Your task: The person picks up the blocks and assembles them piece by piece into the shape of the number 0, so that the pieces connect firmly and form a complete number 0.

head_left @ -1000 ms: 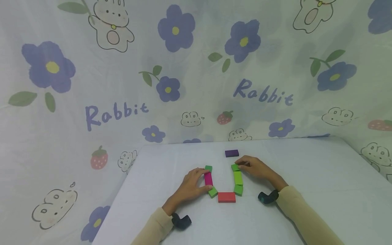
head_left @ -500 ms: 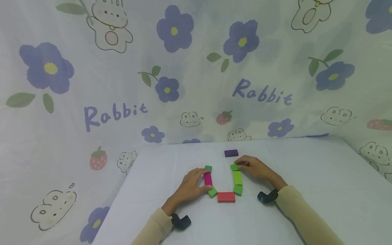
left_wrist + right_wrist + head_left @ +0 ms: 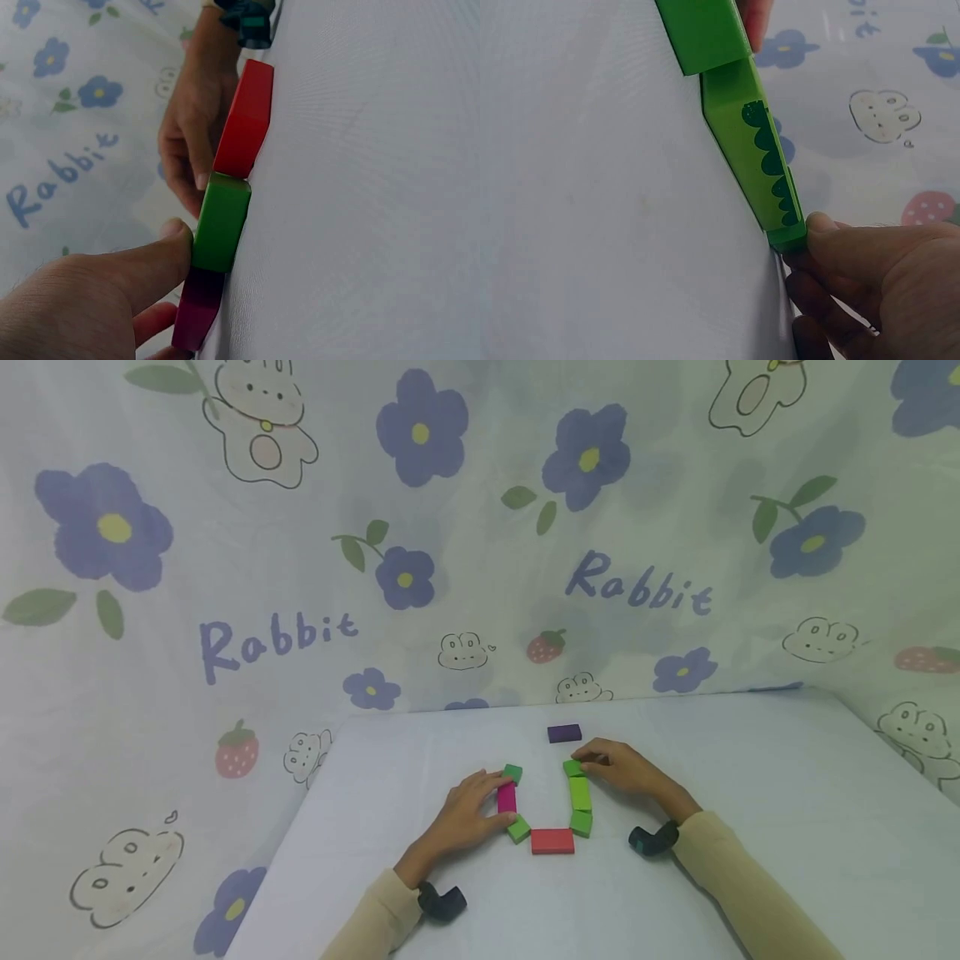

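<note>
Wooden blocks form a U on the white table. On its left arm, my left hand point(image 3: 467, 814) touches a dark green block point(image 3: 513, 773) with its fingertips at the far end. The thumb rests against a green block point(image 3: 221, 223) at the near end, and the fingers partly cover a magenta block point(image 3: 507, 798) between them. At the far end of the right arm, my right hand point(image 3: 621, 767) pinches a small green block point(image 3: 573, 768) between thumb and fingers. Nearer stand a lime block point(image 3: 739, 127) with a dark green scalloped pattern and another green block point(image 3: 581, 823).
A red block point(image 3: 552, 841) lies at the bottom of the U. Beyond its open end lies a dark purple block point(image 3: 564, 733). A patterned cloth point(image 3: 465, 568) hangs behind the white table point(image 3: 675, 927).
The dark green block under my left fingertips has turned a little and shifted slightly right. My right hand stays at its green block. The head view has moved slightly.
</note>
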A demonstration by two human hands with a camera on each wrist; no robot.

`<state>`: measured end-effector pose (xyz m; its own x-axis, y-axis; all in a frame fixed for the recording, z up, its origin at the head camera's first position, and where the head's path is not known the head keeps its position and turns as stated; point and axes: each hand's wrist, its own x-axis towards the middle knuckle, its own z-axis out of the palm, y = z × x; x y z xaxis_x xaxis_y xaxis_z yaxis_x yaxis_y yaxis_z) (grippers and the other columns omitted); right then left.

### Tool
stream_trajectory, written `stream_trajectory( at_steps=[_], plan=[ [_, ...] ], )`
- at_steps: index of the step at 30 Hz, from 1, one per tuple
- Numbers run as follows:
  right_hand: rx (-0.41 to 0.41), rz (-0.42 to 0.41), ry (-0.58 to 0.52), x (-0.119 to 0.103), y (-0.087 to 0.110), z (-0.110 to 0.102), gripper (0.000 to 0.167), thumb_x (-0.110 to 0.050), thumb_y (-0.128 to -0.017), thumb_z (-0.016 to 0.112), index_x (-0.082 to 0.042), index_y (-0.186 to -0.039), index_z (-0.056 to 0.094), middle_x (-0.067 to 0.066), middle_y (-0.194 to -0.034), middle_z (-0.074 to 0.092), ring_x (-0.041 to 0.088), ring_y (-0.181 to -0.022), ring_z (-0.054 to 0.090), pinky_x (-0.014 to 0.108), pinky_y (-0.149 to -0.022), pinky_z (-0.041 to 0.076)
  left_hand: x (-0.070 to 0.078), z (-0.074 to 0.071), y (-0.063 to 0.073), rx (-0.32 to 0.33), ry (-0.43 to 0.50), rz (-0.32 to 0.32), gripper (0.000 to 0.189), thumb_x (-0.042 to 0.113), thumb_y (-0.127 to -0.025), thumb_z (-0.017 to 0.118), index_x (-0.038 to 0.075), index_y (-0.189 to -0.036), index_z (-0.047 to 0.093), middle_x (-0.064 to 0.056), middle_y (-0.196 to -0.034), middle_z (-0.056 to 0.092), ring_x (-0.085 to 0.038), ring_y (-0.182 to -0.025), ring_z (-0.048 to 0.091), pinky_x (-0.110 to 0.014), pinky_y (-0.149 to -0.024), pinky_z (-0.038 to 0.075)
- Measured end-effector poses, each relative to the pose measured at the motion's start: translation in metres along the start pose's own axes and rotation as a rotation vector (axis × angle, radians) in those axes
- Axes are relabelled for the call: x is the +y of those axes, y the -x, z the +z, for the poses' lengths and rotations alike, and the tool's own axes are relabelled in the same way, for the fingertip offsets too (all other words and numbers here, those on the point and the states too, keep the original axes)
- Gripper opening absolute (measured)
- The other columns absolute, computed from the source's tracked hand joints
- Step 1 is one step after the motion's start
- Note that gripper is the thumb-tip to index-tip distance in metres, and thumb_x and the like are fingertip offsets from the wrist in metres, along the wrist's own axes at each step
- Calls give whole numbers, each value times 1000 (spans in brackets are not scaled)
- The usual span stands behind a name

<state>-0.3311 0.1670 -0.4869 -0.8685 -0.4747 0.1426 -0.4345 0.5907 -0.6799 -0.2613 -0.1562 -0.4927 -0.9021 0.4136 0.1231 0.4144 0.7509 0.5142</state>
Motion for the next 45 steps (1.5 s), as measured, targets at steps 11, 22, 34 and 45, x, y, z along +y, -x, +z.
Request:
stream_trajectory(
  at_steps=[11,22,34,45],
  plan=[
    [-3,1,17,2,-2,3,24,-13,-97,64,-15,-120,70,1,-117,71,22,-112,64,43,-96,54,1,-1,0,-23,-4,2,63,53,-92,64,25,-146,51,-2,-155,46,-33,-150,31,-63,-114,29],
    [-14,29,15,-1,-1,1,25,-15,-98,63,-17,-121,70,0,-119,70,23,-115,63,44,-98,53,2,-3,0,-15,10,18,63,52,-92,64,24,-146,52,-2,-155,47,-33,-149,31,-62,-112,30],
    [9,21,-7,-2,-2,0,27,-17,-98,64,-14,-125,67,0,-117,69,20,-109,63,44,-97,53,-1,-2,0,33,61,-3,56,45,-98,58,18,-146,50,-8,-150,52,-35,-146,37,-63,-113,30],
    [23,73,57,-6,-28,-16,24,-22,-101,59,-13,-122,67,3,-119,68,23,-110,63,44,-94,54,-4,-1,1,42,79,45,48,33,-98,60,16,-143,53,-8,-148,54,-36,-145,39,-65,-111,31]
  ],
)
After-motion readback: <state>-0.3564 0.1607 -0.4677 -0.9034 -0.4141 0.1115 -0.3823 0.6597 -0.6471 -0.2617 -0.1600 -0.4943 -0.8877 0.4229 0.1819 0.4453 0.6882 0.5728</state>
